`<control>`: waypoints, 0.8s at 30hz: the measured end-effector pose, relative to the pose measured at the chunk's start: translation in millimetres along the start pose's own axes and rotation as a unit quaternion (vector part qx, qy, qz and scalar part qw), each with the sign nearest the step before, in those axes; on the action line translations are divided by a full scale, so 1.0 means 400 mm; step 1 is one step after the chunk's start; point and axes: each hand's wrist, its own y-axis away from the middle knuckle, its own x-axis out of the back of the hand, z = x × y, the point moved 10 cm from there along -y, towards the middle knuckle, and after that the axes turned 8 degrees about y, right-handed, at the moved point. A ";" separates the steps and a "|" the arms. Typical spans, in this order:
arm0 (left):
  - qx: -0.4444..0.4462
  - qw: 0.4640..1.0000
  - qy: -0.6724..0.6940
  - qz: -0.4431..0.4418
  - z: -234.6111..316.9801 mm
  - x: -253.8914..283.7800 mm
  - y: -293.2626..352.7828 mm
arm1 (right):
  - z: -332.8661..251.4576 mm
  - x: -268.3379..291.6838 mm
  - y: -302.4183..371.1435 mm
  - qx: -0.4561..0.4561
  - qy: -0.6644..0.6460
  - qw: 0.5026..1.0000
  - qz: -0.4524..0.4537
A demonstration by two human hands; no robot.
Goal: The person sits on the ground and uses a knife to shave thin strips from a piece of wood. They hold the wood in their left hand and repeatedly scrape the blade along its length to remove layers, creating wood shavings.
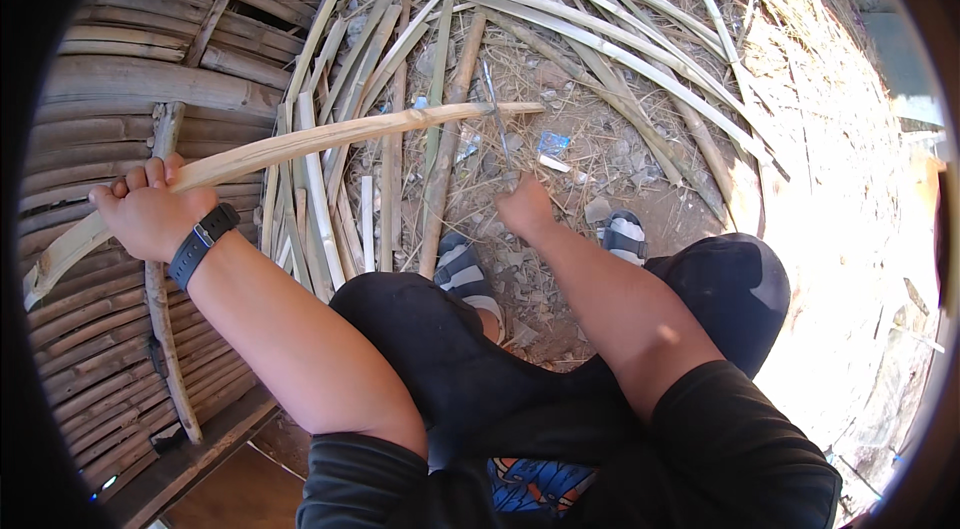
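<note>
My left hand, with a dark watch on its wrist, is closed around a long, pale bamboo strip near its left end. From there the strip reaches rightward across the view, and its tapered far end hangs over the littered ground. In my right hand is a knife with a long, narrow blade, seen nearly edge-on. The fist hides most of its handle. The blade crosses the strip near that tapered end; whether it bites into the bamboo I cannot tell.
A slatted bamboo wall rises on the left. Several split strips lie beside it, with more long strips at the far right. Shavings and a blue wrapper litter the dirt. My sandalled feet are below; bright sunlit ground lies right.
</note>
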 end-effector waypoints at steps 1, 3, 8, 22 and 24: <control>0.001 1.000 0.006 -0.017 0.002 -0.017 0.005 | -0.025 -0.008 0.016 -0.004 -0.022 0.999 0.023; -0.010 1.000 0.002 -0.015 0.020 -0.033 0.022 | -0.090 -0.008 0.040 0.059 -0.083 0.994 0.028; -0.004 1.000 -0.009 -0.019 0.000 -0.018 0.014 | -0.264 0.023 0.117 0.167 -0.039 0.985 -0.012; -0.002 0.999 0.018 -0.048 0.017 -0.058 0.030 | -0.128 0.003 0.072 0.053 -0.076 0.995 0.034; -0.002 0.999 0.018 -0.043 0.014 -0.049 0.026 | -0.235 0.026 0.118 0.109 -0.092 0.990 0.009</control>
